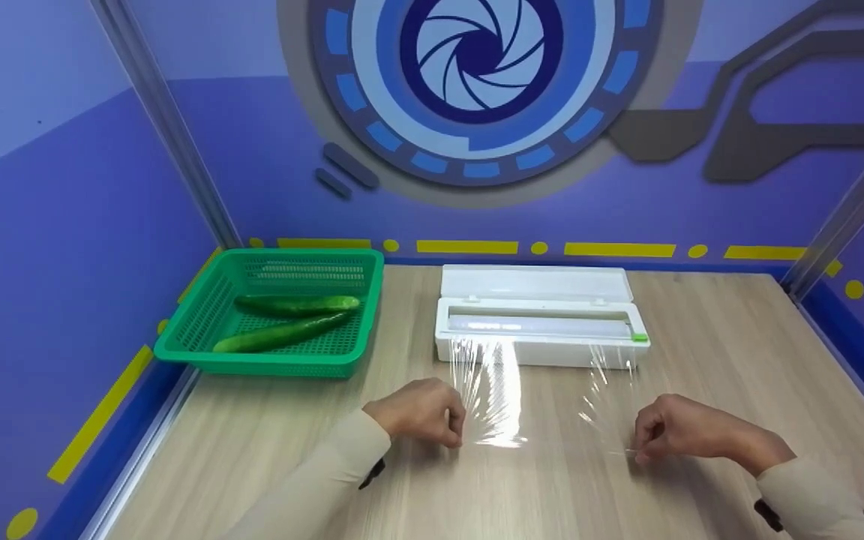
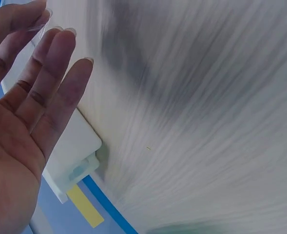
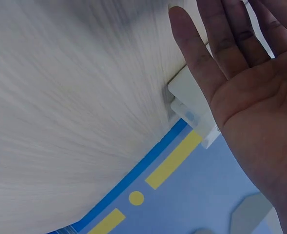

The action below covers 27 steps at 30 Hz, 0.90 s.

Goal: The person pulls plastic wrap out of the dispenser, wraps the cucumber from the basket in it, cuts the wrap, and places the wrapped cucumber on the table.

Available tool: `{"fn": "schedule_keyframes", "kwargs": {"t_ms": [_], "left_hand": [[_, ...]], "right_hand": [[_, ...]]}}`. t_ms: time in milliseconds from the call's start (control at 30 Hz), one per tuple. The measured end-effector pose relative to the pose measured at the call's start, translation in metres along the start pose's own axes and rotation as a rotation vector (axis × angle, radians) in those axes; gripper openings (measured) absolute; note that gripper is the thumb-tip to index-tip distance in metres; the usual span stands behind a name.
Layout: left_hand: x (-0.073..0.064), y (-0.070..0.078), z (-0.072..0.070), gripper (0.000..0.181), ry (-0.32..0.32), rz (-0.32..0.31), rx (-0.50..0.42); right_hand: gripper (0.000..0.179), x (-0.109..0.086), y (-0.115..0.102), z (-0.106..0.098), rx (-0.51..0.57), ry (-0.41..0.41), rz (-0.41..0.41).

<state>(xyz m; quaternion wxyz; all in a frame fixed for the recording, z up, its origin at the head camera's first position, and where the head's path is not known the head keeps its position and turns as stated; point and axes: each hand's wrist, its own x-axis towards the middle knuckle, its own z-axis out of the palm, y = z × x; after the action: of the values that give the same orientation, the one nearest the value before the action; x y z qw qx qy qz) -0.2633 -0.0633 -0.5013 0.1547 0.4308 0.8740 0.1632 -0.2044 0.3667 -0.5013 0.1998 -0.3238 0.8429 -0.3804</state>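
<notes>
A clear sheet of plastic wrap (image 1: 503,397) stretches from a roll (image 1: 537,325) in a white dispenser box (image 1: 541,352) toward the person. Its near left corner is pinched by my left hand (image 1: 426,411), between thumb and index finger. My right hand (image 1: 683,429) pinches the near right corner the same way. Both hands are just above the table, in front of the box. In the left wrist view, the other fingers (image 2: 60,87) of the left hand are loosely bent; the right wrist view shows the right palm and fingers (image 3: 201,63) similarly. The box's lid (image 1: 535,283) stands tipped back.
A green plastic basket (image 1: 274,365) stands at the back left of the wooden table (image 1: 312,450), with two cucumbers (image 1: 282,335) lying in it. A green slider (image 1: 639,337) sits at the box's right end. Blue-purple walls (image 1: 252,165) enclose the table.
</notes>
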Motion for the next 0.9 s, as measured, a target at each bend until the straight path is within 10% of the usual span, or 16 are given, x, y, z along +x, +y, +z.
{"fn": "schedule_keyframes", "kwargs": {"t_ms": [533, 900], "left_hand": [[-0.003, 0.003, 0.015, 0.018, -0.026, -0.047, 0.014], [-0.004, -0.003, 0.030, 0.039, 0.078, -0.214, -0.208]], "right_hand": [[0.017, 0.002, 0.004, 0.017, -0.097, 0.007, 0.026], [0.036, 0.006, 0.009, 0.025, -0.122, 0.045, 0.142]]}}
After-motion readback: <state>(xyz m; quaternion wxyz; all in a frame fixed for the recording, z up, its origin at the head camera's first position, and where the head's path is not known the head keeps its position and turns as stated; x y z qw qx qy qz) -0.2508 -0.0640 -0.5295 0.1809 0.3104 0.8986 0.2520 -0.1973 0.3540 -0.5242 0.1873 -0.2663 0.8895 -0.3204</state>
